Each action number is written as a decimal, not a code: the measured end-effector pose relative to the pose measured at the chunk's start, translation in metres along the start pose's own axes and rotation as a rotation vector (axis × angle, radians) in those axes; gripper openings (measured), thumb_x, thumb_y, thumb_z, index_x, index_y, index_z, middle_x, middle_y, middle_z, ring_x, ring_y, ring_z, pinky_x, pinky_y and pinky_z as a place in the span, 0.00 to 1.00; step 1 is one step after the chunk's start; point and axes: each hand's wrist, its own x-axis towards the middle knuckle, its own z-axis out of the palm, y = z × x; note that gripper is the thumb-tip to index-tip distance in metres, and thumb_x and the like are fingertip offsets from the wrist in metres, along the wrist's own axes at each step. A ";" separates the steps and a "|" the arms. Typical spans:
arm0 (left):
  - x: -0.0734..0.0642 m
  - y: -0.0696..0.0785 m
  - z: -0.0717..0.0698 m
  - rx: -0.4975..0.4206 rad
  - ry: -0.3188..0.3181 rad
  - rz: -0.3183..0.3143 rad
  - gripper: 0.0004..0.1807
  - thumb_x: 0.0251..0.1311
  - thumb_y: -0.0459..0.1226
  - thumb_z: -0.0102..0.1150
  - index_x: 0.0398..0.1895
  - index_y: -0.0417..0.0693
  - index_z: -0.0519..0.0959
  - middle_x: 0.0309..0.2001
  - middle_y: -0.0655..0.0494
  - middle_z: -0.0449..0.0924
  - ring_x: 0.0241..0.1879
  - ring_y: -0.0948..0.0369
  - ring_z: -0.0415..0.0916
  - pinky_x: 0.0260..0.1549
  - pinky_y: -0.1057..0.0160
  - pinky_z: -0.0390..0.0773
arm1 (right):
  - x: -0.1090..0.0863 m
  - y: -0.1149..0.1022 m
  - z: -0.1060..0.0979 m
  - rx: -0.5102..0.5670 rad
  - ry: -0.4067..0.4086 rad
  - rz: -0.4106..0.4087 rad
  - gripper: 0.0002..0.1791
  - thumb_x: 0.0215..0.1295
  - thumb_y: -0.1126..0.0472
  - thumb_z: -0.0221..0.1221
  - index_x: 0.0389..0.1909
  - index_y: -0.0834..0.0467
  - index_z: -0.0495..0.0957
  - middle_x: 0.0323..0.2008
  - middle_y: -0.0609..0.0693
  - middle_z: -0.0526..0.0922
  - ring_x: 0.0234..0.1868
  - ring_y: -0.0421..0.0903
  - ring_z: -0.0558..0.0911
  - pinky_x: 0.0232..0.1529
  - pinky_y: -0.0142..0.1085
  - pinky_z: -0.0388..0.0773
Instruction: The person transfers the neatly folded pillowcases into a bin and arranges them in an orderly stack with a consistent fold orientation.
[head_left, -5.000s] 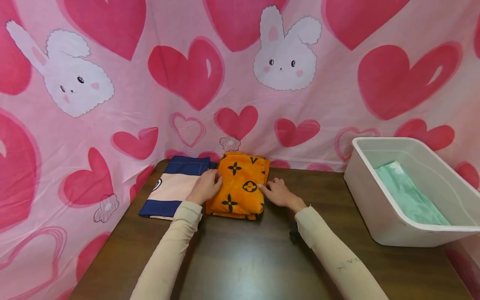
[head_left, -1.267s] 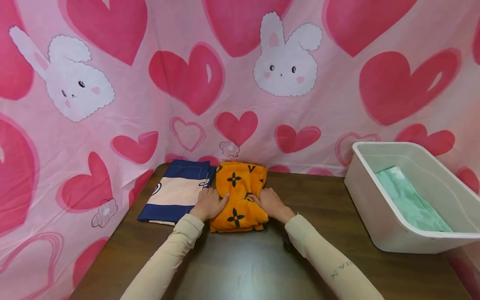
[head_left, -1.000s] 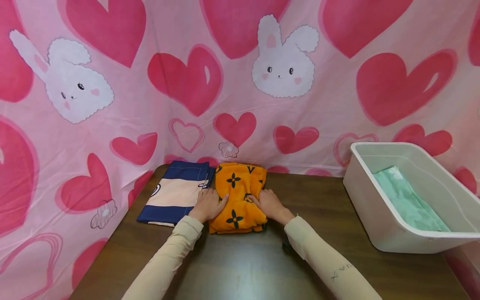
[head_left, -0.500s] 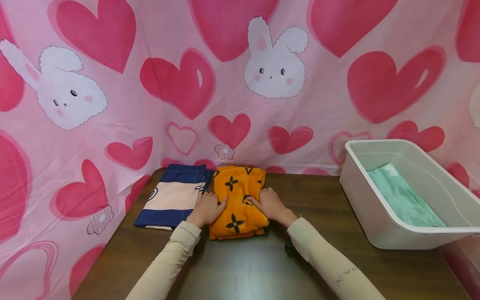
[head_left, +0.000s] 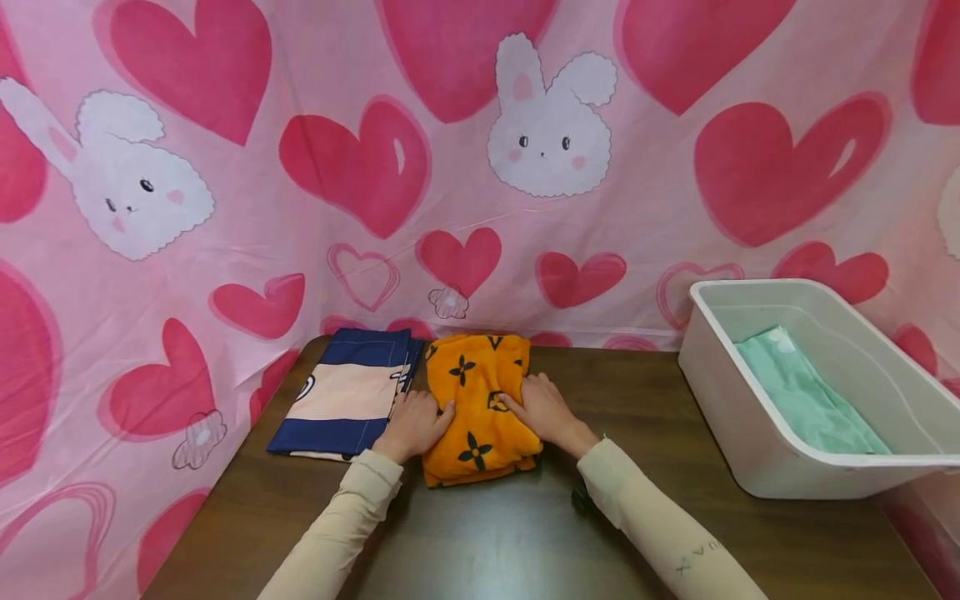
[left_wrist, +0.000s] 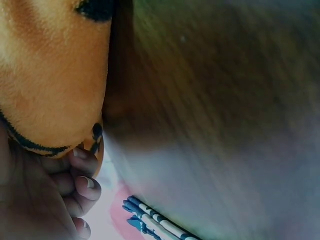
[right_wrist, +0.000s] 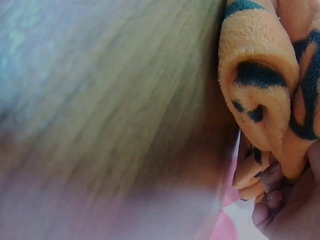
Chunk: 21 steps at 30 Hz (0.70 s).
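A folded orange fleecy cloth (head_left: 476,429) with black flower motifs lies on the table in the head view. My left hand (head_left: 414,423) grips its left side, thumb on top; in the left wrist view those fingers (left_wrist: 86,189) curl in at the cloth's edge. On the opposite side my right hand (head_left: 546,408) holds the cloth too, with its thumb over the top. The right wrist view shows the layered, rolled fold (right_wrist: 257,95) of the cloth and curled fingers (right_wrist: 272,199) below it. Parts of both hands' fingers are hidden by the fabric.
Left of the orange cloth lies a folded navy and cream cloth (head_left: 345,392). A pale grey plastic bin (head_left: 716,400) stands on the right of the dark wooden table (head_left: 480,542), with a mint green folded cloth (head_left: 810,400) inside. A pink heart-print curtain (head_left: 465,167) hangs behind.
Five seconds ago my hands lay lighter at the cloth's sides; now they grip it with thumbs on top. The orange cloth has come slightly nearer and turned a little. The head view has shifted.
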 end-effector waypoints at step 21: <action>0.003 0.022 -0.012 -0.082 0.013 0.021 0.25 0.76 0.53 0.42 0.27 0.46 0.73 0.27 0.53 0.68 0.35 0.52 0.66 0.40 0.53 0.58 | -0.008 0.004 -0.032 0.041 0.047 -0.037 0.19 0.73 0.47 0.58 0.36 0.61 0.79 0.21 0.46 0.71 0.32 0.49 0.71 0.42 0.41 0.62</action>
